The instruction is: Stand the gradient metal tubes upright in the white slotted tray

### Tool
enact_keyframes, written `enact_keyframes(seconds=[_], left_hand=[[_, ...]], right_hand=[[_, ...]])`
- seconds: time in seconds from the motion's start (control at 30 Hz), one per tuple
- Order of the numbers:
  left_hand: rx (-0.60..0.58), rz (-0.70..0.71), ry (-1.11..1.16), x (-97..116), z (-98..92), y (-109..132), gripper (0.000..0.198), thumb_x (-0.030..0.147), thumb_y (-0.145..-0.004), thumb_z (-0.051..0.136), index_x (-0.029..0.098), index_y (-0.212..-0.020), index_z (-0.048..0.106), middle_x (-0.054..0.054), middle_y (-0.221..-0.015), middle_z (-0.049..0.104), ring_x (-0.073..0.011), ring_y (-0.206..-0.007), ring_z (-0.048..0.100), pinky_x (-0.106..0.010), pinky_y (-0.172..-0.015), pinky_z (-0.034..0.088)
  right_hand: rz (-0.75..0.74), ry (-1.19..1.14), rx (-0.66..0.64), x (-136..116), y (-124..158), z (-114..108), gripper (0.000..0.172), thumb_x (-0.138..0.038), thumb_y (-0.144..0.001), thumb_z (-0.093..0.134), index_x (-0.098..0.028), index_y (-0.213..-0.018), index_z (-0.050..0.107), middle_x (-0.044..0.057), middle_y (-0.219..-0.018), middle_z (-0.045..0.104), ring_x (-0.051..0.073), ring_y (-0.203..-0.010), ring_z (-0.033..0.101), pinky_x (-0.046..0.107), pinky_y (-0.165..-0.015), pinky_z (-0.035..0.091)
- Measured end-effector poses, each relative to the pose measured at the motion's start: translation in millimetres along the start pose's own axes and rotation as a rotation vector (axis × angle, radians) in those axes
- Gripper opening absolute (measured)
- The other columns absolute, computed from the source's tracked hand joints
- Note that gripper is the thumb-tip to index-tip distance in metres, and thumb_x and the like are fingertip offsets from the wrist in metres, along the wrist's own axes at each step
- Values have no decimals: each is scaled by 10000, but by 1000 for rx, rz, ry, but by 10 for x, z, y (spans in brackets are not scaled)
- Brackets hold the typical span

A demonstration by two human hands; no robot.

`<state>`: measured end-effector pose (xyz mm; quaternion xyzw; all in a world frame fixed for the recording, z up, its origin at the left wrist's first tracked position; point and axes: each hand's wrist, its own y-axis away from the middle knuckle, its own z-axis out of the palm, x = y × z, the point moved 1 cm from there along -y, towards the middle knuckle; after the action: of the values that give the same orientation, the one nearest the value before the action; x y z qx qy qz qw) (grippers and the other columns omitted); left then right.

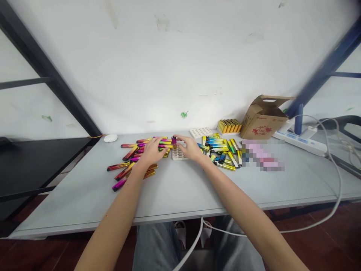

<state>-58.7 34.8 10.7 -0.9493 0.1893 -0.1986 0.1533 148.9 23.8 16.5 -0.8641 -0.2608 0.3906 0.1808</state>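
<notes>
My left hand (pixel 152 152) is over a pile of shiny red, purple and gold lighters (pixel 126 173). Its thumb and fingers are curled around the yellow end of a lighter (pixel 168 146). With its fingertips, my right hand (pixel 192 148) grips the top of a purple and gold lighter (pixel 174 141), upright at the white holed tray (pixel 178 155). That hand hides much of the tray. Whether the upright lighter sits in a hole, I cannot tell. Right of this hand lies a second pile of yellow, blue and green lighters (pixel 220 146).
Behind are another white holed tray (pixel 200 132) and a tray filled with upright gold lighters (pixel 229 127). An open cardboard box (pixel 262 122), a power strip (pixel 303 143) and white cable (pixel 340 177) occupy the right. A white case (pixel 110 138) sits at the left back.
</notes>
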Motion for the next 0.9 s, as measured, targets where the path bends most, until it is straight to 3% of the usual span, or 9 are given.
enact_keyframes(seconds=[0.13,0.27,0.47,0.6,0.73,0.9], left_hand=[[23,-101,-69,-63,35,-2,328,354,-903,430,190,-1070,659,-124,-1253,594,-305,-1221,486,-482,-1030,381],[43,-130,-93,-52,34,9,252,326,-884,455,220,-943,675,-93,-1150,642,-305,-1199,485,-487,-1021,390],[42,-108,-101,-12,66,30,381,363,-919,406,196,-1180,628,-100,-1340,567,-330,-1326,388,-513,-1096,305],[-108,-51,-68,28,90,56,484,401,-970,280,256,-1394,466,-61,-1490,440,-347,-1437,235,-601,-1132,157],[-190,-26,-73,34,94,51,514,356,-968,261,269,-1461,377,-53,-1519,399,-351,-1452,200,-641,-1124,112],[-207,-37,-96,38,85,25,536,305,-932,301,262,-1458,400,-59,-1526,385,-363,-1437,233,-664,-1109,132]], right_hand=[[44,11,-48,-1,38,-45,502,-283,-907,476,-212,-1403,464,91,-1201,655,242,-1103,579,386,-944,446],[92,46,-27,51,74,-114,519,-314,-905,490,-177,-1404,444,120,-1222,632,258,-1136,560,405,-971,431],[120,193,-84,188,74,-151,396,-244,-961,349,-107,-1225,610,152,-1252,624,248,-1218,525,390,-1076,360],[67,273,-158,229,70,-107,416,-132,-923,341,-85,-1245,600,150,-1221,639,229,-1202,535,366,-1059,384],[63,302,-175,269,71,-59,459,-96,-891,355,-91,-1294,575,130,-1273,623,237,-1294,474,371,-1103,355],[88,286,-195,313,14,11,540,-30,-824,378,-108,-1327,559,102,-1348,582,247,-1354,428,386,-1146,322]])
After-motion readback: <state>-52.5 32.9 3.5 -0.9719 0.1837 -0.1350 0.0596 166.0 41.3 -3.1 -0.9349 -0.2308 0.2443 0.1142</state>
